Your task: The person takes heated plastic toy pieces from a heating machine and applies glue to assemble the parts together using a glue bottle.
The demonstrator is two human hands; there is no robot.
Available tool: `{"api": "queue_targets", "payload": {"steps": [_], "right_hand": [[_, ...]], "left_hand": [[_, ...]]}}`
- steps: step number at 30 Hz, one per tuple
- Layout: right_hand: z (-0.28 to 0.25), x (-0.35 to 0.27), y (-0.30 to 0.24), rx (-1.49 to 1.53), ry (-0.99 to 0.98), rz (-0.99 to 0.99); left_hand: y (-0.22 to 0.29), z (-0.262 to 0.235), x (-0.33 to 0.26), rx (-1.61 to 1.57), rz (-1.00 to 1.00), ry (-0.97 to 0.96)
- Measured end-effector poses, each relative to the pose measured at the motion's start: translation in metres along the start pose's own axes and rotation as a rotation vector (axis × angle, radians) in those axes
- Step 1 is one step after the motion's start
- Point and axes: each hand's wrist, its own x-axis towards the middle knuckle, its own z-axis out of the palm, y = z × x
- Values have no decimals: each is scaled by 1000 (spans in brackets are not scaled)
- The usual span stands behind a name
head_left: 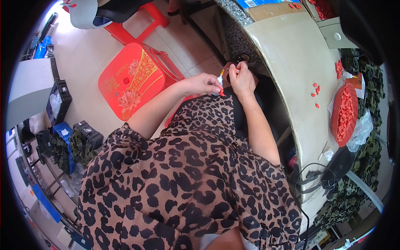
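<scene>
Over my lap, my left hand (204,84) is closed, with a small white tube with a yellow tip (220,78) at its thumb and fingers. A small red piece (222,92) shows just below those fingertips. Close beside it, to the right, my right hand (243,82) is curled in a pinch. A tiny orange-red piece (237,71) shows between its thumb and finger; its exact kind is too small to make out. The two hands are slightly apart, near the edge of the pale table (287,79).
On the table, a red oval basket (352,121) holds many small red pieces; several loose red pieces (316,89) lie nearby. Beside the basket sit a clear plastic bag (361,132) and a black strap (339,166). A red plastic stool (129,81) stands at the left.
</scene>
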Motion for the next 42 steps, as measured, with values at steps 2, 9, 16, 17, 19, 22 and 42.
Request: {"api": "queue_targets", "payload": {"steps": [2,9,16,17,19,22,42], "right_hand": [[0,-1,-2,2,-1,-6],[0,-1,-9,-21,-30,16],[1,-1,-7,-11,-39,23],[0,-1,-7,-11,-38,24],[-2,-2,-8,10,-40,23],[-3,-4,-8,-1,-43,27],[-2,-7,-12,15,-35,34]], "left_hand": [[6,1,-5,-12,10,-1],[7,0,-11,-30,6,1],[5,0,-9,-19,2,-2],[6,1,-9,-17,3,0],[6,2,-9,-12,4,3],[5,4,-9,-27,11,5],[3,2,-11,-61,6,-4]]}}
